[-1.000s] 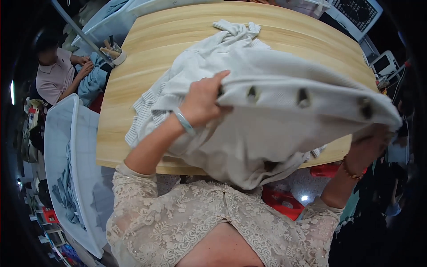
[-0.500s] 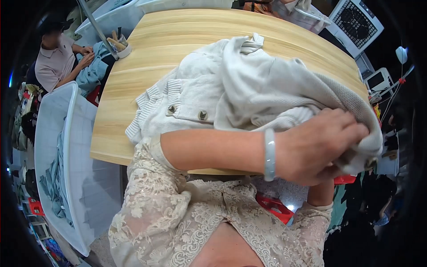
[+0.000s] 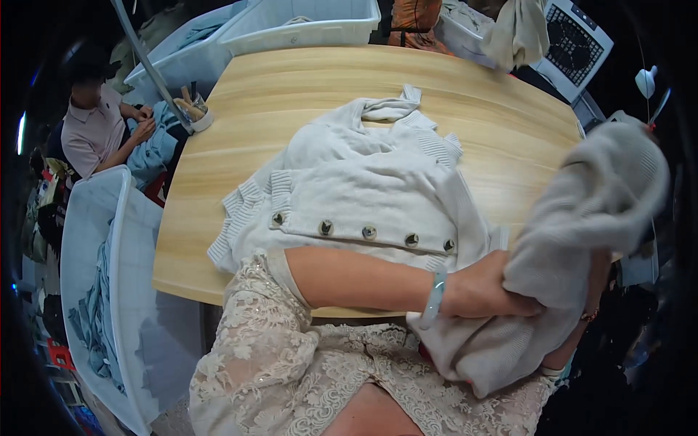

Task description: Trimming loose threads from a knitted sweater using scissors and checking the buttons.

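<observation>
My left hand (image 3: 486,289), a pale bangle on its wrist, reaches across to the right and is closed on a light beige knit garment (image 3: 556,254). That garment is bunched up and off the table, its top blurred by motion. My right hand (image 3: 599,275) is mostly behind it; the wrist shows but the fingers are hidden. On the table lies a cream knit cardigan (image 3: 356,189), spread out with its ribbed cuffs at the left and a row of several dark buttons (image 3: 369,232) along the near side. Just below it passes my left forearm.
The wooden table (image 3: 240,94) has a rounded edge. A white bin (image 3: 120,291) with blue-grey garments stands at left; more bins (image 3: 305,36) line the back. A pole (image 3: 149,62) rises by a cup of tools (image 3: 196,116). A seated person (image 3: 98,127) handles blue cloth.
The beige knit garment has been lifted off the cardigan and carried to the right, uncovering the full button row. Both hands moved with it. At the back right, a hanging beige cloth has come into view.
</observation>
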`<state>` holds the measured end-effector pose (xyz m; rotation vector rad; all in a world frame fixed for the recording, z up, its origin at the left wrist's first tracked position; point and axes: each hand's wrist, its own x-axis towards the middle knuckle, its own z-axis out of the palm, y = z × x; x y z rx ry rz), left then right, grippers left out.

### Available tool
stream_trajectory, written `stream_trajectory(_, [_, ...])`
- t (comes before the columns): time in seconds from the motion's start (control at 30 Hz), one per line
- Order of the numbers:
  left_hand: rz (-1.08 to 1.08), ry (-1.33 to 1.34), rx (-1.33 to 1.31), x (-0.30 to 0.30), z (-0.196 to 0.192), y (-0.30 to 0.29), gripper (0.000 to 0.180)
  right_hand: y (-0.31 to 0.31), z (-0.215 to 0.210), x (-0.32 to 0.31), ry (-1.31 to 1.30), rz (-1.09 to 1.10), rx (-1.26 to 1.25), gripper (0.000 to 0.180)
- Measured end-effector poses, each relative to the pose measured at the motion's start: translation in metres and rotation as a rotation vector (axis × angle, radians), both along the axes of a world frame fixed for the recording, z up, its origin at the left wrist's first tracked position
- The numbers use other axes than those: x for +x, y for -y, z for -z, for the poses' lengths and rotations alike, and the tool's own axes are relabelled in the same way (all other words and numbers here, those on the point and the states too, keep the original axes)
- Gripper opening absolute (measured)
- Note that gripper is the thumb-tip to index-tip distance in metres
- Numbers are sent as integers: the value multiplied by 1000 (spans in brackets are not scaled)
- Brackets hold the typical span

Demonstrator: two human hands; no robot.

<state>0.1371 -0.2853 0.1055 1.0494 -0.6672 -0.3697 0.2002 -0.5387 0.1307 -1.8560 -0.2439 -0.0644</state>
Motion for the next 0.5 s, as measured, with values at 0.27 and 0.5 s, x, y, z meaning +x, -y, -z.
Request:
stream_trajectory(0.27, [155,-814,-65,8,40,-49,54,-64,9,46,-422,-406,-255,37])
stream_trajectory(0.5, [1,-791,51,22,45,-75,54,-92,35,74,-454,-383,-319,41])
